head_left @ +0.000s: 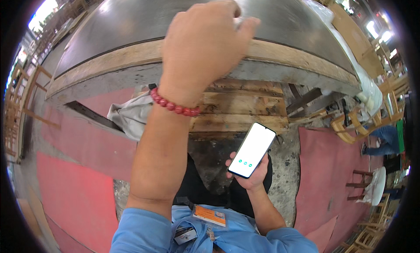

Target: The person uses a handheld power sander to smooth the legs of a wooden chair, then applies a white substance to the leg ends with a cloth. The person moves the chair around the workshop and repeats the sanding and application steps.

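Observation:
My left hand [205, 47] is raised close in front of me, over the near edge of the table [109, 32]. Its back faces me, and a red bead bracelet [173, 106] circles the wrist. The fingers are curled in and mostly hidden behind the hand, with the thumb by the forefinger; whatever they may hold does not show clearly. Lower down, my right hand [256, 176] grips a smartphone [252, 148] from beneath. Its lit screen is white with a few small green dots near the bottom.
Slatted wooden boards [245, 104] lie beneath the table, beside a grey cloth [131, 115]. Reddish sheets [326, 174] cover parts of the floor. Wooden chair frames [30, 95] stand at left and right. A round white-topped stool [376, 186] and another person [385, 139] are at the right.

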`<state>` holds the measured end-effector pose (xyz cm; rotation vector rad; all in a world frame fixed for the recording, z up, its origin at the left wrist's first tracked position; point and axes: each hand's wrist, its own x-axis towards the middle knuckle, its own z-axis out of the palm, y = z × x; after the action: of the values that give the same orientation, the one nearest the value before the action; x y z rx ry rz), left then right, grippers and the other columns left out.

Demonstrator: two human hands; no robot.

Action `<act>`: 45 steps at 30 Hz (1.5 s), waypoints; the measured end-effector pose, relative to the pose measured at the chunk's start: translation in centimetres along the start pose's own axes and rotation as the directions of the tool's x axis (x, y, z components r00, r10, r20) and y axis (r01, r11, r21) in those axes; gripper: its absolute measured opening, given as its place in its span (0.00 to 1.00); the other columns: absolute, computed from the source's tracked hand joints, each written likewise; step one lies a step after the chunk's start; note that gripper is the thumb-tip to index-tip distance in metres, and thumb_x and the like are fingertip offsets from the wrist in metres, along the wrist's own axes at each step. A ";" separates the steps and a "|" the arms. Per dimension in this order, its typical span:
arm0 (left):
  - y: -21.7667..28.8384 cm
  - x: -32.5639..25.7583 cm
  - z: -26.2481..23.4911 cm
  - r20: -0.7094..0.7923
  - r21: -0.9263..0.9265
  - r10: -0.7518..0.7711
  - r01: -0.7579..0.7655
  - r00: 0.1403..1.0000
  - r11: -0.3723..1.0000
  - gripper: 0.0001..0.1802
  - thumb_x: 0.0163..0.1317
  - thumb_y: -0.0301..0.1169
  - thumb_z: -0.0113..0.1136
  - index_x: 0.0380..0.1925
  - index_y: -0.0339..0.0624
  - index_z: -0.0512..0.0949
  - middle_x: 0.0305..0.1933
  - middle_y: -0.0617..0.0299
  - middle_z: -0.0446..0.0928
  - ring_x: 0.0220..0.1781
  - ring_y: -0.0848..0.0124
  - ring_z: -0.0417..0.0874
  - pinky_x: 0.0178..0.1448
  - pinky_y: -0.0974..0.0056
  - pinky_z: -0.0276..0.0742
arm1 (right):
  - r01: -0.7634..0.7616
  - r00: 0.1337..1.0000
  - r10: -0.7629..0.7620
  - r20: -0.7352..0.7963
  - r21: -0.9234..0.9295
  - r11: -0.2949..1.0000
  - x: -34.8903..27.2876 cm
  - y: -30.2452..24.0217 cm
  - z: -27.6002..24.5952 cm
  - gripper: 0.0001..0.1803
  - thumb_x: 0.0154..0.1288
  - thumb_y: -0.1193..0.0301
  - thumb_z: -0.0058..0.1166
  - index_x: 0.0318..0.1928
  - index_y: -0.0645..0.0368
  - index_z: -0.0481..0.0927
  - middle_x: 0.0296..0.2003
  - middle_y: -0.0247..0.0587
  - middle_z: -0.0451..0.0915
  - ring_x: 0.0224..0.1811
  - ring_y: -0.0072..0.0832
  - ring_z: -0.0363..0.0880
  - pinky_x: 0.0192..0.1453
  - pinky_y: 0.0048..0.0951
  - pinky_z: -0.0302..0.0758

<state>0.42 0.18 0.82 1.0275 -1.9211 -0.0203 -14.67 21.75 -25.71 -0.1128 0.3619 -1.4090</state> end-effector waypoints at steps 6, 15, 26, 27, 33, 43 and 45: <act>-0.2 0.0 0.0 -0.055 0.001 0.033 -0.033 0.998 0.999 0.20 0.61 0.46 0.60 0.34 0.37 0.85 0.30 0.48 0.84 0.36 0.49 0.85 0.44 0.51 0.78 | 0.035 0.999 -0.037 -0.036 -0.065 0.997 0.2 -1.5 -1.0 0.43 0.69 0.33 0.24 0.61 0.53 0.75 0.50 0.58 0.80 0.48 0.57 0.82 0.34 0.57 0.80; -0.1 -0.8 0.1 -0.147 0.023 0.103 -0.101 0.984 0.995 0.17 0.56 0.40 0.65 0.18 0.37 0.82 0.23 0.48 0.81 0.31 0.53 0.84 0.41 0.52 0.76 | 0.022 0.995 -0.032 -0.096 -0.106 0.994 1.9 -1.9 -1.9 0.42 0.69 0.33 0.24 0.61 0.52 0.75 0.50 0.56 0.80 0.48 0.55 0.81 0.35 0.56 0.79; 0.6 1.2 -1.2 0.055 -0.054 -0.027 0.030 0.998 0.998 0.11 0.57 0.33 0.68 0.36 0.40 0.81 0.38 0.55 0.83 0.49 0.55 0.83 0.53 0.55 0.73 | -0.101 0.941 0.070 -0.330 -0.079 0.992 0.2 -5.6 3.9 0.44 0.66 0.30 0.33 0.60 0.56 0.74 0.49 0.57 0.81 0.47 0.52 0.83 0.33 0.52 0.83; 0.9 1.3 -1.4 0.074 -0.048 -0.054 0.058 0.996 0.997 0.10 0.57 0.31 0.68 0.36 0.40 0.80 0.39 0.55 0.82 0.50 0.54 0.82 0.55 0.55 0.72 | -0.111 0.930 0.082 -0.358 -0.060 0.992 -0.5 -6.1 4.8 0.45 0.66 0.29 0.33 0.60 0.57 0.74 0.50 0.57 0.81 0.47 0.52 0.83 0.34 0.52 0.84; 1.4 1.9 -2.4 0.111 -0.105 -0.196 0.208 0.974 0.972 0.07 0.60 0.28 0.63 0.37 0.39 0.79 0.41 0.55 0.82 0.50 0.56 0.82 0.57 0.56 0.72 | -0.314 0.796 0.149 -0.587 -0.190 0.930 -7.5 -9.7 9.3 0.43 0.70 0.32 0.30 0.60 0.57 0.75 0.50 0.49 0.83 0.48 0.44 0.84 0.35 0.48 0.84; 2.6 4.3 -3.0 0.255 -0.078 -0.321 0.350 0.912 0.933 0.05 0.61 0.29 0.61 0.35 0.41 0.80 0.38 0.55 0.80 0.47 0.54 0.79 0.56 0.52 0.72 | -0.982 0.067 0.062 -0.996 -0.055 0.180 -37.7 -5.7 17.9 0.43 0.65 0.30 0.38 0.57 0.55 0.79 0.42 0.51 0.80 0.37 0.41 0.82 0.37 0.46 0.79; 2.9 4.3 -3.6 0.265 -0.143 -0.316 0.361 0.911 0.922 0.05 0.61 0.27 0.60 0.36 0.39 0.79 0.40 0.52 0.80 0.48 0.52 0.78 0.56 0.52 0.72 | -0.974 -0.029 0.083 -0.996 0.046 0.221 -43.5 -2.9 20.6 0.37 0.67 0.33 0.40 0.57 0.47 0.79 0.33 0.45 0.79 0.29 0.36 0.81 0.28 0.47 0.79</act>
<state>0.21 0.60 7.08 1.2622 -1.8815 -0.5388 -16.05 60.92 2.37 0.2105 1.8139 0.0640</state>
